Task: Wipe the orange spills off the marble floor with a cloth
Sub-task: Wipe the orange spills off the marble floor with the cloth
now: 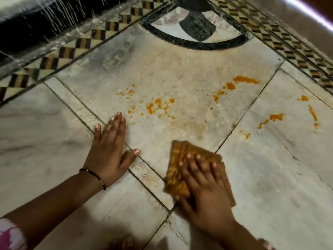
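My right hand presses flat, fingers spread, on a folded orange-brown cloth lying on the marble floor. My left hand rests flat on the floor to the left of the cloth, fingers straight, a beaded bracelet on the wrist. Orange spills lie beyond the hands: a cluster of drops in the middle, a larger streak farther right, and several smears on the right-hand slab. The cloth sits nearer to me than all of these spills.
A checkered inlay border runs along the far left and another along the far right. A black-and-white curved inlay lies at the far centre. A dark step or wall edge rises at top left.
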Demonstrator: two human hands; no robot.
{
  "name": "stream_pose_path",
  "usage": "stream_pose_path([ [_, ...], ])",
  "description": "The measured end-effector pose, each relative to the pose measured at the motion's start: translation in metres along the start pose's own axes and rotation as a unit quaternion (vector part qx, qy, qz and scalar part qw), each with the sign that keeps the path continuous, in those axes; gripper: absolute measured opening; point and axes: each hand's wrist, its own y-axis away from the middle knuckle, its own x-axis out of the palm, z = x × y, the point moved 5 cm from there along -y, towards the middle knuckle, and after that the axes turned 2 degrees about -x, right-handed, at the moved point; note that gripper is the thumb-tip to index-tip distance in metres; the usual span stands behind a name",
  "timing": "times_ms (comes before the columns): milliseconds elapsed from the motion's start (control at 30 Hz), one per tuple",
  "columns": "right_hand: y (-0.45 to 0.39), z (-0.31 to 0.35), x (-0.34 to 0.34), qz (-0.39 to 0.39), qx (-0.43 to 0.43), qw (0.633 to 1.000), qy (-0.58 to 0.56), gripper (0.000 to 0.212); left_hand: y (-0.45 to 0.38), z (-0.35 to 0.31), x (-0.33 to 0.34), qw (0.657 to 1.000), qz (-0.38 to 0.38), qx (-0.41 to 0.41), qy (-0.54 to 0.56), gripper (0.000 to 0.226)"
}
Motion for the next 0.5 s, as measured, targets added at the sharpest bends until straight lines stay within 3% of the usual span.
stream_pose_path([
  [133, -0.031, 0.053, 0.011, 0.007, -0.109, 0.994, -0.014, 0.074, -0.008, -0.007, 0.001, 1.0, -0.014, 0.023, 0.01, 0.088],
  [233, -0.089, 0.038, 0.004, -0.001, -0.141, 0.99, 0.01, 0.066, -0.013, 0.0, 0.0, 0.999, -0.022, 0.025, -0.012, 0.086],
  [367, -0.119, -0.034, -0.015, -0.027, -0.044, 0.999, 0.003, 0.062, -0.015, 0.03, -0.005, 0.999, -0.032, -0.022, -0.019, 0.093],
  [500, -0.062, -0.065, -0.016, -0.037, 0.05, 0.998, -0.006, 0.062, -0.014, 0.047, -0.008, 0.998, -0.043, -0.043, -0.006, 0.092],
])
